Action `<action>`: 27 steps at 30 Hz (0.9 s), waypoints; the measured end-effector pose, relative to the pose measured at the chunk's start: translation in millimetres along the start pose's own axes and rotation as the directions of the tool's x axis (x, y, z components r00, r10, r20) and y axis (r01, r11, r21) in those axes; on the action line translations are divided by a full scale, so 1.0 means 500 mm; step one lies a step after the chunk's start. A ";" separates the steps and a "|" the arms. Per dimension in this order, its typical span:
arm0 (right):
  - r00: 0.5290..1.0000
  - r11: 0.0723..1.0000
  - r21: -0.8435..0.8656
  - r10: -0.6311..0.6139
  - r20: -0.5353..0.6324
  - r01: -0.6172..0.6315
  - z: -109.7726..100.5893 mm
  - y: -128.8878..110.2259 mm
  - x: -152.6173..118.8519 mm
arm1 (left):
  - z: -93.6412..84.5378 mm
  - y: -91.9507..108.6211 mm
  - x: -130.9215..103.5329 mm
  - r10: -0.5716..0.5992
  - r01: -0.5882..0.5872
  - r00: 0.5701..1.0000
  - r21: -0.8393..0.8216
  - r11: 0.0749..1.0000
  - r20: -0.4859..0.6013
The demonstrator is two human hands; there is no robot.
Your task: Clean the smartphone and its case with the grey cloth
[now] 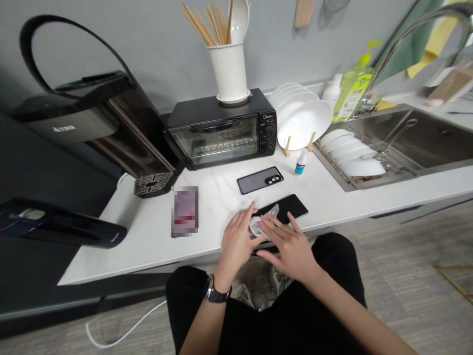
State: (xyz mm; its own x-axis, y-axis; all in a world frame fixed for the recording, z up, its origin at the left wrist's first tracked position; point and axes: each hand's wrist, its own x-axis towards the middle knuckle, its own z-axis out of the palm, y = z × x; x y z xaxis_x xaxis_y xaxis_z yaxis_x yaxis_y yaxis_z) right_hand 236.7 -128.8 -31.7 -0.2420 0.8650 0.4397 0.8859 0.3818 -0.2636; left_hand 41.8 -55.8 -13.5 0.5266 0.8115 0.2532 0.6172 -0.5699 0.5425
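A black smartphone [292, 206] lies flat near the counter's front edge. My left hand [239, 235] is around its left end, thumb on the near side and fingers on the far side. On the phone, a crumpled whitish wipe [255, 228] sits between my hands. My right hand [288, 244] presses on the wipe with nearly straight fingers, thumb apart; the wipe is partly hidden under them. Just behind the phone lies a dark-edged phone case [259, 180] with a camera cutout. Behind it on the right stands a small white bottle [300, 164] with a blue label.
A blurred-out purplish flat item [185, 211] lies left on the white counter [148, 246]. Behind are a water dispenser [121, 128], a toaster oven [221, 138] under a utensil holder [231, 71], and racked plates [306, 123]. The sink [424, 133] holds bowls.
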 end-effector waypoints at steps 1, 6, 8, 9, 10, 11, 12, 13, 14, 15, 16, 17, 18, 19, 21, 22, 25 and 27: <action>0.999 0.999 -0.012 0.037 -0.009 -0.037 -0.002 0.006 0.003 | 0.001 0.000 0.000 0.006 -0.006 1.000 -0.004 1.000 -0.006; 0.977 0.975 -0.096 0.189 -0.102 -0.199 -0.006 0.019 0.017 | 0.003 0.000 -0.003 0.005 -0.005 1.000 -0.003 1.000 -0.022; 0.998 0.997 -0.037 0.061 -0.012 -0.062 0.000 0.004 0.021 | 0.003 0.000 -0.006 0.004 -0.004 1.000 0.010 1.000 -0.007; 1.000 1.000 -0.003 0.000 0.030 0.000 0.001 0.000 0.023 | 0.002 0.000 -0.007 0.005 -0.005 1.000 0.015 1.000 -0.001; 0.998 1.000 0.015 -0.028 0.052 0.028 0.001 0.001 0.024 | 0.002 0.001 -0.008 0.006 -0.006 1.000 0.018 1.000 0.000; 0.999 1.000 0.007 -0.011 0.047 0.011 0.000 0.007 0.024 | 0.002 0.001 -0.008 0.006 -0.006 1.000 0.017 1.000 -0.004; 0.999 0.999 -0.024 0.044 0.017 -0.043 -0.003 0.017 0.024 | 0.003 0.001 -0.008 0.006 -0.006 1.000 0.014 1.000 -0.013; 0.993 0.991 -0.066 0.115 -0.031 -0.117 -0.006 0.027 0.022 | 0.003 0.002 -0.007 0.002 -0.002 1.000 0.011 1.000 -0.024; 0.981 0.977 -0.106 0.177 -0.079 -0.185 -0.009 0.036 0.019 | 0.003 0.002 -0.006 0.000 0.001 0.999 0.007 1.000 -0.033; 0.972 0.966 -0.136 0.208 -0.111 -0.222 -0.011 0.039 0.014 | 0.004 0.002 -0.005 -0.003 0.003 0.999 0.003 1.000 -0.040; 0.973 0.964 -0.153 0.200 -0.116 -0.216 -0.012 0.037 0.008 | 0.004 0.003 -0.005 -0.007 0.007 0.999 0.000 1.000 -0.040; 0.983 0.973 -0.155 0.157 -0.094 -0.170 -0.012 0.031 0.000 | 0.005 0.003 -0.004 -0.013 0.013 0.999 -0.003 1.000 -0.036; 0.994 0.985 -0.142 0.094 -0.056 -0.101 -0.011 0.023 -0.007 | 0.005 0.003 -0.004 -0.021 0.021 0.999 -0.005 1.000 -0.029; 0.999 0.992 -0.120 0.032 -0.016 -0.034 -0.011 0.015 -0.014 | 0.005 0.002 -0.004 -0.027 0.027 0.999 -0.008 1.000 -0.023; 1.000 0.995 -0.096 -0.009 0.021 0.011 -0.012 0.012 -0.021 | 0.005 0.002 -0.004 -0.026 0.026 0.999 -0.010 1.000 -0.022; 1.000 0.994 -0.106 0.024 0.007 -0.023 -0.014 0.017 -0.020 | 0.005 0.002 -0.005 -0.019 0.019 0.999 -0.009 1.000 -0.028; 0.981 0.969 -0.167 0.169 -0.100 -0.184 -0.016 0.033 -0.010 | 0.005 0.002 -0.005 0.003 -0.003 0.999 0.005 1.000 -0.048; 0.986 0.976 -0.157 0.137 -0.100 -0.151 -0.014 0.027 -0.006 | 0.004 0.004 -0.005 -0.002 0.002 0.999 0.010 1.000 -0.041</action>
State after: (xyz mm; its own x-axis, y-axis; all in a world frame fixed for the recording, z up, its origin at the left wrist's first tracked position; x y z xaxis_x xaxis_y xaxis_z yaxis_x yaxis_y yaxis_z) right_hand 252.3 -128.6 -30.4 -0.0778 0.8719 0.4834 0.9634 0.1906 -0.1887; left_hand 42.6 -59.1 -14.6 0.5012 0.8171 0.2848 0.6242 -0.5693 0.5350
